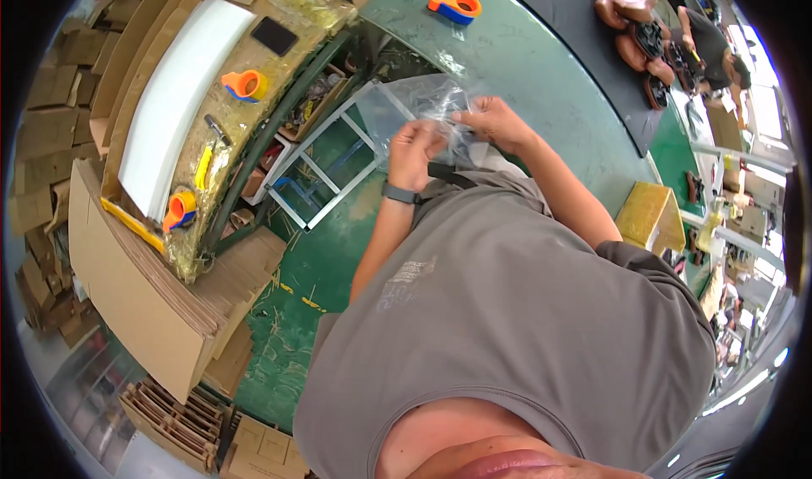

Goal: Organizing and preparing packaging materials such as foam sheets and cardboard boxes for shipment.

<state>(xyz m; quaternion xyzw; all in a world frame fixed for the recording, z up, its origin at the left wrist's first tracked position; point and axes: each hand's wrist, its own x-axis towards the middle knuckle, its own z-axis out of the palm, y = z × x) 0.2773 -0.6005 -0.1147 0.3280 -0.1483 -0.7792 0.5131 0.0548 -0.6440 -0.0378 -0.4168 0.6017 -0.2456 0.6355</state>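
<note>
A crumpled sheet of clear plastic, perhaps a bag (382, 113), is bunched between my hands in front of my waist. My left hand (411, 154), with a dark band on its wrist, pinches one part of the plastic. Close by on the right, my right hand (501, 124) has its fingers closed on the gathered plastic, slightly smeared by motion. The loose plastic spreads left, over the end of a grey metal frame with crossbars (345, 193). Shine and folds hide whether anything is inside.
Left, a tape-covered bench (292, 9) holds a white sheet stack (186, 98), a phone (274, 35), a yellow cutter (204, 167) and tape dispensers (244, 85). Another dispenser (457, 8) lies on the green table (524, 73). Brown shoes (630, 52) and a person (715, 47) are far right. Cardboard (127, 267) leans left.
</note>
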